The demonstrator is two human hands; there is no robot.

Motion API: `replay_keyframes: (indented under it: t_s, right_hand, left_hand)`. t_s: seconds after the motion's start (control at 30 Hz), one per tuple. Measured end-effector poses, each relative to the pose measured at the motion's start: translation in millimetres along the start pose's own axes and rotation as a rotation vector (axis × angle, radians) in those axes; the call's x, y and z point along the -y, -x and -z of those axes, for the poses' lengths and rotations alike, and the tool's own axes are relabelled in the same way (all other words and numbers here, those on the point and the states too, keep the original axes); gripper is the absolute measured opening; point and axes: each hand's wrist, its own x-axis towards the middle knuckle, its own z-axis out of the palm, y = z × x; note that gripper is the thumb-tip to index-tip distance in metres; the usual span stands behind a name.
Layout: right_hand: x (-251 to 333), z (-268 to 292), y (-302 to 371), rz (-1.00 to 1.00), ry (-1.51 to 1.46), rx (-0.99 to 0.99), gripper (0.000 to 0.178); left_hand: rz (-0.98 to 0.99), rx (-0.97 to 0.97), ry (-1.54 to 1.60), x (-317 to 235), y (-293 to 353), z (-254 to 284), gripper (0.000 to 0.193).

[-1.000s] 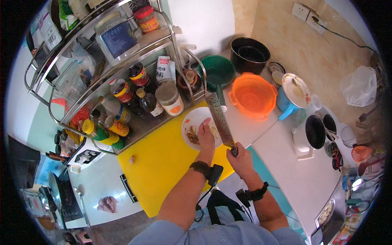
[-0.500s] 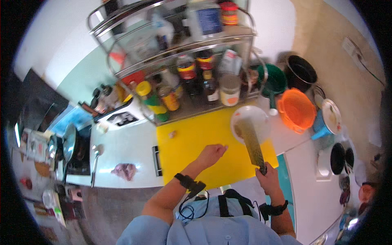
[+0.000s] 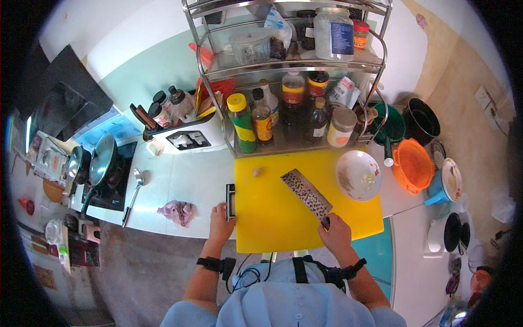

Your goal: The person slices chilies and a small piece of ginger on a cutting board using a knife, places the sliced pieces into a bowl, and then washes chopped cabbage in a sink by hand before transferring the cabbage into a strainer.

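My right hand (image 3: 335, 235) is closed around the handle of a cleaver (image 3: 305, 191). Its broad, speckled blade lies flat over the yellow cutting board (image 3: 267, 223), pointing up and left. At the board's left edge, my left hand (image 3: 220, 224) has its fingers curled on the black-and-metal board handle (image 3: 230, 192). On the board's far right part stands a white bowl (image 3: 357, 158) with a little pale chopped food inside. A small pale lump (image 3: 257, 171), perhaps garlic or ginger, rests near the board's far left corner.
A metal rack (image 3: 294, 65) of bottles and jars rises behind the board. To the right are an orange basket (image 3: 412, 166) and a black pot (image 3: 422, 119). Leftward lie a crumpled cloth (image 3: 177, 211), a spoon (image 3: 133, 196) and a wok (image 3: 102, 161) on a hob.
My left hand has gone from over the board to its left-edge handle. The cleaver has moved left, from over the bowl to the middle of the board. The view has shifted.
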Motion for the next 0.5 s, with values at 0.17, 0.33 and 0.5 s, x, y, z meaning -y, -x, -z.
replay_keyframes:
  t_s: [0.17,0.33,0.5]
  right_hand:
    - [12,-10,1,-0.137,-0.098,0.049,0.029]
    - [17,3,17,-0.195,-0.09,0.068,0.029]
    - [16,27,41,-0.254,-0.077,0.08,0.029]
  left_hand:
    - [-0.204,-0.022,-0.073,-8,-48,-28,0.026]
    - [-0.252,-0.23,-0.056,-27,-103,-89,0.025]
    - [-0.103,-0.085,-0.059,-36,-134,-114,0.016]
